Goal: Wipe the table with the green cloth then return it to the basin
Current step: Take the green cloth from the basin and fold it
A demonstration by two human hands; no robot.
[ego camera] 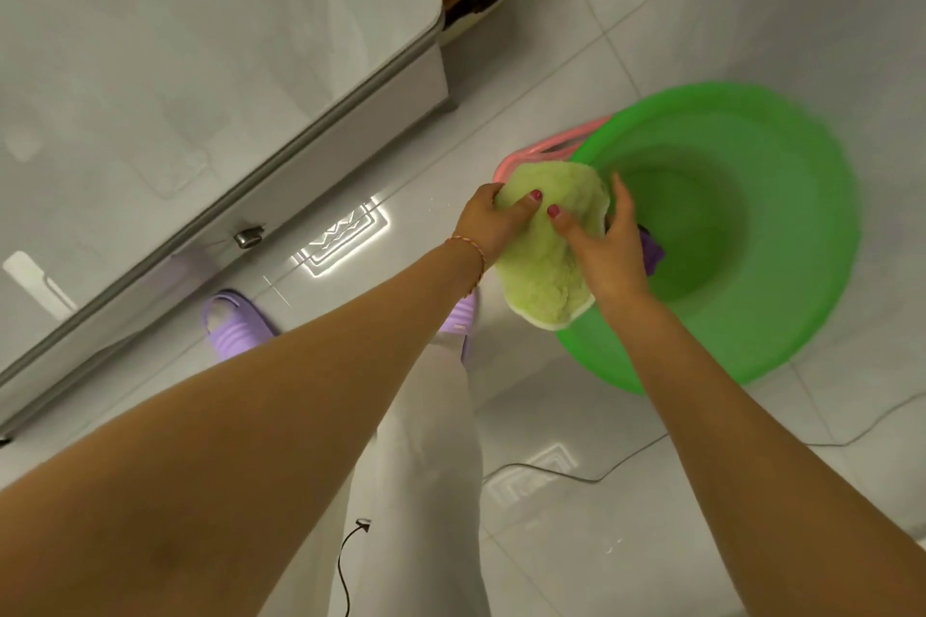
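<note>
Green cloth (543,256) hangs over the near rim of the green basin (781,316), held by both hands: the left hand (493,223) grips its left edge with curled fingers, the right hand (609,246) pinches its right side; a purple cloth (653,256) lies inside, the grey table (200,40) stands well apart

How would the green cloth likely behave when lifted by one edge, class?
Probably floppy: the green cloth sags between the left hand and right hand. Likely light, and its fluffy pile suggests easy grip, not slippery.
</note>
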